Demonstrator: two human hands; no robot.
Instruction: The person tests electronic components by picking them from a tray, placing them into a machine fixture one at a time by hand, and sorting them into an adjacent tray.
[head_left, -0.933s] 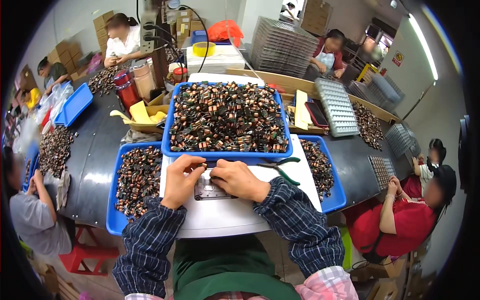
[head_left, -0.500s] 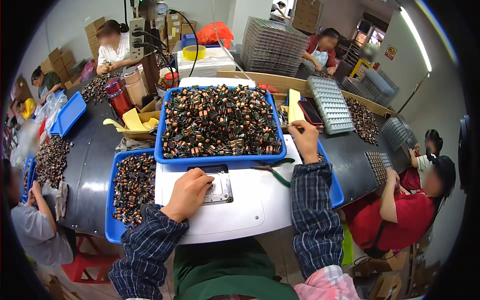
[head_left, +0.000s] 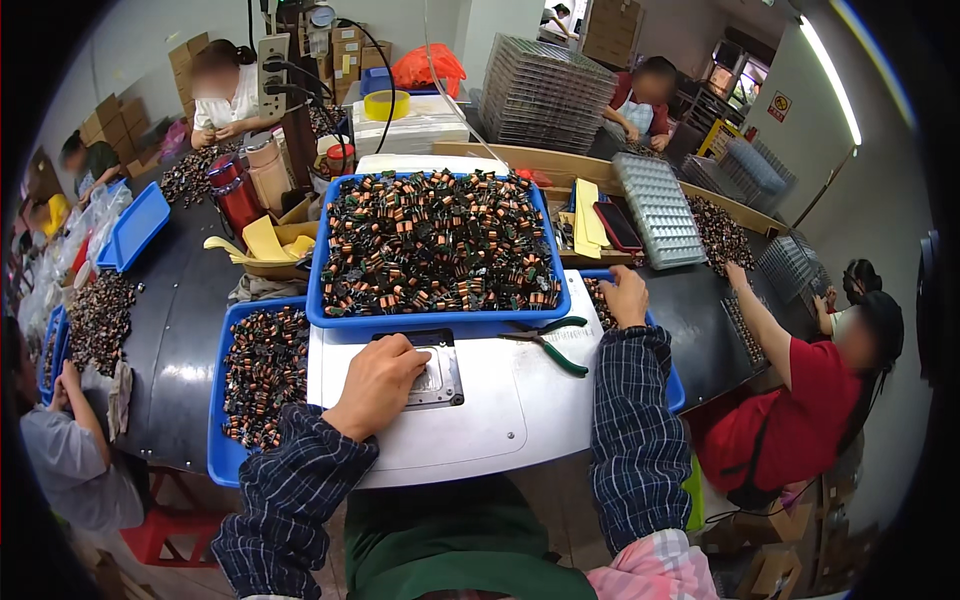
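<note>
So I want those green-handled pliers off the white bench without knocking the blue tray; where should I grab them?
Take the green-handled pliers by the two handles, coming from above on the near side. They lie flat on the white bench, handles splayed rightward, jaws pointing left close under the blue tray, between the left hand and right hand.

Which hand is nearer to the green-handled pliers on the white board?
Right. The right hand reaches into the tray just right of the pliers; the left hand rests on the metal plate, further left.
</note>
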